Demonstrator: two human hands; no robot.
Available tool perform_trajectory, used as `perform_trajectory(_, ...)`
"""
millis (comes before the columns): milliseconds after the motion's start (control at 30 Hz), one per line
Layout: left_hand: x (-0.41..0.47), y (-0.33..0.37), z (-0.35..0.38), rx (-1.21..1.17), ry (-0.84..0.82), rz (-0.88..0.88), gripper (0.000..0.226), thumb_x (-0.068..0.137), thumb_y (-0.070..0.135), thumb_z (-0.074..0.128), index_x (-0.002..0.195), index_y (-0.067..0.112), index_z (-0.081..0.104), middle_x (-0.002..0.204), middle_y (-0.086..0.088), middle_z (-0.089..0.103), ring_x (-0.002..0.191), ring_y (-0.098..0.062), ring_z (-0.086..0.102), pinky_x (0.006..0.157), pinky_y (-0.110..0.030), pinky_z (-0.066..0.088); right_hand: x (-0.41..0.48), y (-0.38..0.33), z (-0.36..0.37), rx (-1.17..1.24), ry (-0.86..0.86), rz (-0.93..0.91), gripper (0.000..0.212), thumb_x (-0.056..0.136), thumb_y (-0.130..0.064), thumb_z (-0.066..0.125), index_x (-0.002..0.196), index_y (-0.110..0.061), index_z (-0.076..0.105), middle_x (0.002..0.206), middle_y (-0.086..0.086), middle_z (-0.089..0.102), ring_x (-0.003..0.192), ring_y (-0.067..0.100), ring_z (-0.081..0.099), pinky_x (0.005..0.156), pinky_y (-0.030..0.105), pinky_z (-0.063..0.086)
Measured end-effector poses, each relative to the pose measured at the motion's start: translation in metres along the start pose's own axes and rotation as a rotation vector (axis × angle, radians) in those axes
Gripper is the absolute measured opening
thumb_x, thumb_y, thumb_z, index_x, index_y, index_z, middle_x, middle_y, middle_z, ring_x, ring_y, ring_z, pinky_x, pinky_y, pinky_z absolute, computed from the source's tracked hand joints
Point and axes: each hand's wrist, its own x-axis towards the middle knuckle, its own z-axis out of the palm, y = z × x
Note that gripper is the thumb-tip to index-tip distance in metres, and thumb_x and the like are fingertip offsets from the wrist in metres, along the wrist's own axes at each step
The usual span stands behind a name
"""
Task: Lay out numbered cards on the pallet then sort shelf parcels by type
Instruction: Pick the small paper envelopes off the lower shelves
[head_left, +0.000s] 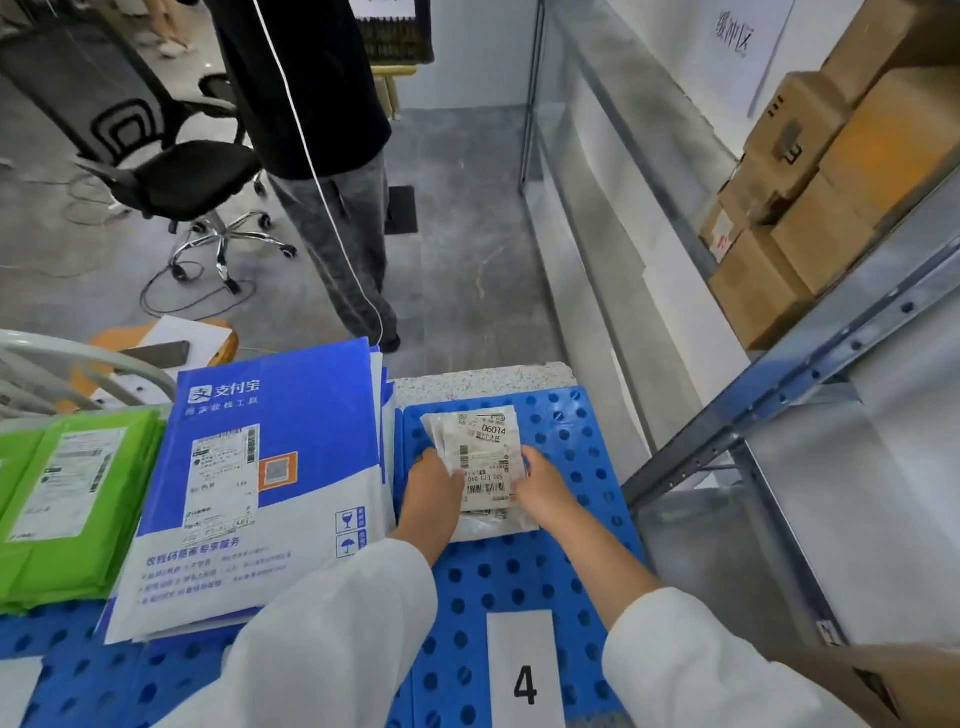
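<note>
At the near edge, card 4 (524, 675): lies flat on the blue pallet (519, 577), number facing me. A second white card (15, 691) shows at the lower left, its number out of view. I judge the card-laying step done, at least for these lanes.
Left hand (431, 493): grips the left edge of the small white parcels (485, 457), fingertips tucked under them.
Right hand (545, 493): holds the right edge of the same parcels, thumb on the top label.
Small white parcels: a short stack on the pallet beyond card 4, in that card's lane. I cannot tell whether it rests fully or is slightly lifted.
Blue-and-white mailers (260, 493): a pile just left of my hands, already grouped by type.
Green mailers (67, 509): their own pile further left, beside the blue ones.
Shelf (779, 374): to my right, with cardboard boxes (805, 208) on an upper level, so I judge sorting is under way and not finished.
Far floor: a bystander (322, 156) and an office chair (192, 182), well apart from the pallet.
</note>
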Motion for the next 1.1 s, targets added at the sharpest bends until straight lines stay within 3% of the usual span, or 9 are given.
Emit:
perform_trajectory(100, 0.005, -0.002, 0.010, 0.055, 0.015, 0.065, 0.035, 0.097, 0.020, 0.050, 0.122, -0.004, 0.044, 0.125, -0.023, 0.051, 0.113, -0.036, 0.052, 0.085, -0.032, 0.045, 0.004, 0.003, 0.007, -0.074, 0.028, -0.007, 0.042, 0.096, -0.003, 0.040, 0.134, -0.019, 0.045, 0.130, 0.006, 0.048, 0.111, 0.022, 0.053, 0.089, 0.031, 0.049)
perform_trajectory(167, 0.004, -0.002, 0.010, 0.073, 0.020, 0.084, 0.036, 0.097, 0.020, 0.050, 0.124, -0.002, 0.044, 0.127, -0.024, 0.048, 0.114, -0.037, 0.049, 0.075, -0.018, 0.039, 0.003, 0.004, 0.010, -0.131, 0.061, 0.006, 0.043, 0.095, -0.007, 0.047, 0.136, -0.018, 0.040, 0.133, 0.008, 0.039, 0.120, 0.026, 0.046, 0.101, 0.037, 0.043)
perform_trajectory(233, -0.003, 0.000, 0.003, 0.074, -0.072, 0.069, 0.034, 0.097, 0.019, 0.046, 0.128, 0.007, 0.048, 0.124, -0.020, 0.051, 0.111, -0.033, 0.050, 0.081, -0.020, 0.039, -0.002, 0.003, 0.011, -0.189, 0.117, 0.012, 0.049, 0.094, -0.012, 0.053, 0.139, -0.014, 0.034, 0.134, 0.009, 0.035, 0.126, 0.026, 0.039, 0.107, 0.040, 0.039)
perform_trajectory(333, -0.015, 0.005, -0.010, 0.224, -0.052, 0.131, 0.034, 0.097, 0.017, 0.044, 0.129, 0.010, 0.050, 0.123, -0.016, 0.050, 0.112, -0.030, 0.047, 0.091, -0.035, 0.044, -0.019, -0.007, 0.004, -0.390, 0.184, -0.087, 0.048, 0.095, -0.018, 0.053, 0.137, -0.009, 0.032, 0.132, 0.009, 0.033, 0.122, 0.025, 0.040, 0.097, 0.036, 0.044)
perform_trajectory(500, -0.025, 0.027, -0.048, 0.328, 0.033, 0.395, 0.038, 0.096, 0.017, 0.044, 0.133, 0.006, 0.042, 0.134, -0.008, 0.046, 0.127, -0.022, 0.041, 0.109, -0.031, 0.033, -0.057, -0.046, -0.014, -0.687, 0.086, -0.234, 0.053, 0.095, -0.032, 0.054, 0.139, -0.010, 0.035, 0.135, 0.008, 0.041, 0.120, 0.026, 0.048, 0.095, 0.036, 0.045)
perform_trajectory(700, -0.051, 0.049, -0.128, 0.479, 0.111, 0.707, 0.037, 0.097, 0.027, 0.046, 0.127, 0.007, 0.046, 0.131, -0.009, 0.048, 0.123, -0.024, 0.042, 0.105, -0.030, 0.030, -0.134, -0.115, -0.053, -0.697, 0.215, -0.255, 0.060, 0.094, -0.037, 0.055, 0.142, -0.009, 0.034, 0.140, 0.009, 0.042, 0.121, 0.029, 0.049, 0.096, 0.036, 0.043)
perform_trajectory(867, -0.093, 0.084, -0.197, 0.502, 0.172, 0.940, 0.042, 0.094, 0.031, 0.048, 0.128, 0.006, 0.047, 0.131, -0.010, 0.050, 0.126, -0.026, 0.042, 0.114, -0.033, 0.021, -0.216, -0.150, -0.085, -0.738, 0.428, -0.184, 0.062, 0.093, -0.043, 0.055, 0.141, -0.009, 0.034, 0.140, 0.011, 0.041, 0.122, 0.032, 0.049, 0.097, 0.041, 0.045)
perform_trajectory(1100, -0.182, 0.126, -0.226, 0.420, 0.232, 1.256, 0.048, 0.091, 0.036, 0.058, 0.129, 0.009, 0.050, 0.128, -0.007, 0.055, 0.119, -0.023, 0.049, 0.104, -0.033, 0.039, -0.337, -0.152, -0.107, -0.680, 0.694, -0.058, 0.053, 0.094, -0.038, 0.054, 0.136, -0.009, 0.041, 0.132, 0.014, 0.049, 0.119, 0.033, 0.048, 0.097, 0.042, 0.044)
